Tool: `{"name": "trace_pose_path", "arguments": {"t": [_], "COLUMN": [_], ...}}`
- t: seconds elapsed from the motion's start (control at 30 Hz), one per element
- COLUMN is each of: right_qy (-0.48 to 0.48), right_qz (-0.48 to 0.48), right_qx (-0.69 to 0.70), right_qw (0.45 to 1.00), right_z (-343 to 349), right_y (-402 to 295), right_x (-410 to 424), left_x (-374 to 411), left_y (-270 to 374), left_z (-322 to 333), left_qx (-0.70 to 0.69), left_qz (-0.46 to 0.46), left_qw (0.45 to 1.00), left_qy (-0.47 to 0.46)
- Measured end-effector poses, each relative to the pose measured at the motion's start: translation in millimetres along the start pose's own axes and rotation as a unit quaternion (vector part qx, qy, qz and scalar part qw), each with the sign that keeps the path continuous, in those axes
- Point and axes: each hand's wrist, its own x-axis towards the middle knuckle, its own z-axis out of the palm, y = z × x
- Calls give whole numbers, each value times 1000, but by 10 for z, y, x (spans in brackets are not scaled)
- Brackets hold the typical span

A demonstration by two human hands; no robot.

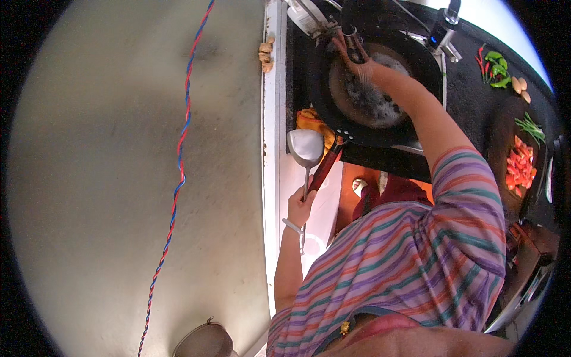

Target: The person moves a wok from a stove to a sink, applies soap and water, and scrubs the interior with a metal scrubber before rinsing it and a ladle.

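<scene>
My left hand grips the dark red handle of a black wok together with the thin shaft of a metal wok spatula, whose broad head points away from me. Brownish, foamy water lies in the wok. Across the wok reaches my right arm, with my right hand near the far left rim. A dark cylinder with a shiny ring, perhaps a tap spout, partly covers that hand. Pale streaks, like running water, show below it. The right fingers are blurred, beside a greyish bundle.
An orange cloth lies beside the wok. On the black counter at right are red chillies, green peppers, three tan ovals, cut greens and chopped tomato. A twisted red-blue cord runs at left.
</scene>
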Motion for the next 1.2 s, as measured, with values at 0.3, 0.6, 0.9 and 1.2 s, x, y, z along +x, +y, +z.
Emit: {"name": "trace_pose_path", "arguments": {"t": [0.3,0.6,0.9,1.2], "right_qy": [-182,-252,-480,-614], "right_qz": [185,-26,-32,58], "right_qx": [-596,-573,-680,-452], "right_qw": [760,780,554,644], "right_z": [-264,-85,-1372,-857], "right_y": [-582,-372,-601,-1214], "right_x": [-664,-76,-407,-1827], "left_x": [-194,-187,-201,-161], "left_y": [-178,-119,-182,-205], "left_z": [66,-17,27,-3], "left_qx": [-51,-1,11,-3], "left_qz": [58,-8,83,88], "left_qw": [996,1000,994,995], "left_qy": [44,19,65,43]}}
